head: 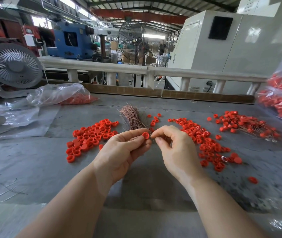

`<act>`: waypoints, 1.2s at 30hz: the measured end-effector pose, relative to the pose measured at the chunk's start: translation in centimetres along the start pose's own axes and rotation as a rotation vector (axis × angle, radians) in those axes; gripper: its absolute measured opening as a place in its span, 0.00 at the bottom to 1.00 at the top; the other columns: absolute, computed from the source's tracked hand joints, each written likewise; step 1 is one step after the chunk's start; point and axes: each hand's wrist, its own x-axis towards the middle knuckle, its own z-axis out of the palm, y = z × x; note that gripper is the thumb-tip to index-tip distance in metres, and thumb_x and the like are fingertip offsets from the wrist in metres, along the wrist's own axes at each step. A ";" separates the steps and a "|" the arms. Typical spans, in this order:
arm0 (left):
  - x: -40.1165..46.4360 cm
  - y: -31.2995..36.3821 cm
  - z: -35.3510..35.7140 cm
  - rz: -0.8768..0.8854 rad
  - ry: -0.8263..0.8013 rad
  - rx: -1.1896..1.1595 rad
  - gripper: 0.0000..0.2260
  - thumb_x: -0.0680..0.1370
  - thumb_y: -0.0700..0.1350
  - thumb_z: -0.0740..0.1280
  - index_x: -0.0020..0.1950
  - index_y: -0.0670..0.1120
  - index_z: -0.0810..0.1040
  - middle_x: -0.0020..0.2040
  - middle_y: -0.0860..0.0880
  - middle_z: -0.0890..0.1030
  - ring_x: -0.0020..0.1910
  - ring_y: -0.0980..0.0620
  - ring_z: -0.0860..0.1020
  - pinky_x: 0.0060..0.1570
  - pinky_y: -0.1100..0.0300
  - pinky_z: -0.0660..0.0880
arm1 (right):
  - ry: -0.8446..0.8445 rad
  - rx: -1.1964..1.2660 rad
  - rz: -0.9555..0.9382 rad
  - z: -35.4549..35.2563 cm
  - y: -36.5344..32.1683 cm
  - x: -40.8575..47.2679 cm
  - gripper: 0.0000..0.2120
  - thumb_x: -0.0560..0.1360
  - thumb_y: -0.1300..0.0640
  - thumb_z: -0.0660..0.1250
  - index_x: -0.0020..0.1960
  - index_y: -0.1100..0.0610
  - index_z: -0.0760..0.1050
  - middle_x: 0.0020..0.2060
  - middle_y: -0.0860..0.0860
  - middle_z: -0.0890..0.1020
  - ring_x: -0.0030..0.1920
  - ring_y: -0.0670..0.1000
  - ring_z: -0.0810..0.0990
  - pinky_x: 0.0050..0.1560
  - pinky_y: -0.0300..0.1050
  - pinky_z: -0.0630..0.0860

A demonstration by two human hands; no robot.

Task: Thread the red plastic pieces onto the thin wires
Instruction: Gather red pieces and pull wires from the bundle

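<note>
My left hand (124, 148) pinches one red plastic piece (145, 135) between thumb and fingers above the grey table (33, 169). My right hand (172, 145) is just to its right, thumb and forefinger pinched together on a thin wire (151, 136) that is barely visible at the piece. A bundle of thin copper-coloured wires (133, 117) lies behind the hands. Loose red pieces lie in a pile on the left (88, 138) and another on the right (205, 141). Pieces with wires through them lie in a heap (246, 125) at the far right.
A clear bag of red pieces (64, 95) lies at the back left beside a white desk fan (14, 67). Bigger bags of red pieces (281, 97) stand at the right edge. A white rail (136, 69) runs behind the table. One stray red piece (253, 180) lies near right.
</note>
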 end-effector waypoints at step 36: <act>0.2 0.1 -0.4 -0.099 -0.005 -0.193 0.11 0.74 0.30 0.60 0.39 0.36 0.82 0.35 0.42 0.82 0.33 0.52 0.82 0.33 0.64 0.80 | 0.005 -0.034 -0.091 -0.3 -0.4 -0.1 0.07 0.71 0.67 0.69 0.41 0.57 0.82 0.34 0.43 0.75 0.36 0.41 0.71 0.41 0.31 0.65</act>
